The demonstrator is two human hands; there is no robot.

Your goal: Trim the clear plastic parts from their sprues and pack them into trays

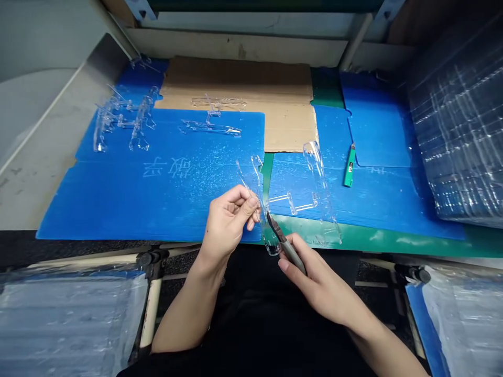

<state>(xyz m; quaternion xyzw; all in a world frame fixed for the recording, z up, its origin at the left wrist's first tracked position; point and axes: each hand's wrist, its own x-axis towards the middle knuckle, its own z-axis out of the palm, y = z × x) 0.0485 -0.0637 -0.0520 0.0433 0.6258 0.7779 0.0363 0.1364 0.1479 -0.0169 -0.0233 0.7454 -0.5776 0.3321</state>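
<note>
My left hand (231, 220) pinches a long clear plastic part (271, 242) near its middle, close to the front edge of the bench. Thin runners (293, 203) join it to a second clear part (323, 183) on its right. My right hand (310, 267) is wrapped around the grey handles of a pair of nippers (288, 251). Their dark jaws point up and left, against or very close to the held part where the runner meets it. Whether the jaws touch the plastic I cannot tell.
More clear moulded parts (135, 120) lie at the left, and another joined pair (212, 127) sits near the cardboard sheet (288, 125). A green cutter (349, 166) rests on the blue sheet (381, 193). Stacked clear trays (463, 131) stand at the right. Plastic-covered stacks (70, 319) flank me below.
</note>
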